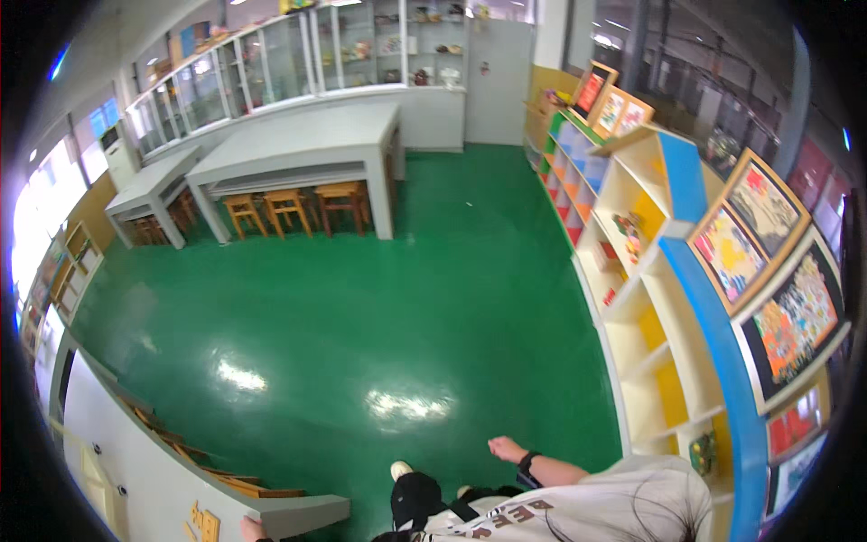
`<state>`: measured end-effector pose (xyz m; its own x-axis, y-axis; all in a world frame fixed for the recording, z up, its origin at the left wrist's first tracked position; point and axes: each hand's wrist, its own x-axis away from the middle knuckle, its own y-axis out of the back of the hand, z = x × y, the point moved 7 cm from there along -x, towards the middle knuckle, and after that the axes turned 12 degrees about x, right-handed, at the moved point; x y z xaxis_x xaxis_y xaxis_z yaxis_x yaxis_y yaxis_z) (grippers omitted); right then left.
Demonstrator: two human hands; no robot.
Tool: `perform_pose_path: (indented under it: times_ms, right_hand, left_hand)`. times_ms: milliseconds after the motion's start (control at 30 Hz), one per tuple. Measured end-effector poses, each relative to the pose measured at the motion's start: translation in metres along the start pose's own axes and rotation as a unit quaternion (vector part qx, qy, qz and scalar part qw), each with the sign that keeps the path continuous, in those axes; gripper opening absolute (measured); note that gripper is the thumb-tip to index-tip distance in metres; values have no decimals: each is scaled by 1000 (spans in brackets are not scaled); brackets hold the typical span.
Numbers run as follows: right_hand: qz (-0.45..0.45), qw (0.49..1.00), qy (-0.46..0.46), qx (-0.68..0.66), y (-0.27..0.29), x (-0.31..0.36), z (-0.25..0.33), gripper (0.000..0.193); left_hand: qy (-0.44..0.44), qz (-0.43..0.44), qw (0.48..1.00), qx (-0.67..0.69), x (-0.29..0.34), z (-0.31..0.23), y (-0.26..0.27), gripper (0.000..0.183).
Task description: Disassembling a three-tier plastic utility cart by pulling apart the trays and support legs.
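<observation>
My right hand, with a dark band at its wrist, hangs over the green floor with its fingers curled. Nothing shows in it. At the lower edge only a small part of my left hand is visible, beside the end of a grey-white table; how its fingers are set cannot be made out. Small yellow wooden pieces lie on the tabletop just left of that hand.
Along the right runs a low white shelf unit with a blue top edge and framed pictures. Wooden stools stand under a large grey table. Glass cabinets line the back, near a grey door. The green floor is glossy.
</observation>
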<state>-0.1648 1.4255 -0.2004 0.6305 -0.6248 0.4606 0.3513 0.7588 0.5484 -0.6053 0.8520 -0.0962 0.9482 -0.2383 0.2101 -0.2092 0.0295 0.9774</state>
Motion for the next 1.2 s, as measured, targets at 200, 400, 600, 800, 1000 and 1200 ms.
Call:
perform_pose_path:
  times_ms: [200, 400, 600, 800, 1000, 1200]
  right_hand:
    - [108, 993, -41, -6, -43, -43, 9, 37]
    - [87, 996, -30, -12, -27, -133, 52, 38]
    - [-30, 997, 61, 35, 4, -222, 188, 35]
    - [18, 989, 68, 127, 5, -264, 221, 45]
    - [-47, 952, 97, 287, 27, -327, 164, 33]
    - [51, 950, 110, 288, -4, -453, 321, 54]
  left_hand:
    - [42, 2, 999, 12, 29, 24, -14, 34]
    - [-3, -98, 994, 53, 56, 48, -87, 38]
    - [97, -44, 989, 106, 78, 20, -113, 31]
    - [168, -19, 972, 163, 86, -15, -50, 32]
    - [222, -15, 948, 226, 113, -2, -29, 38]
    - [352, 5, 920, 174, 109, -37, 31, 39]
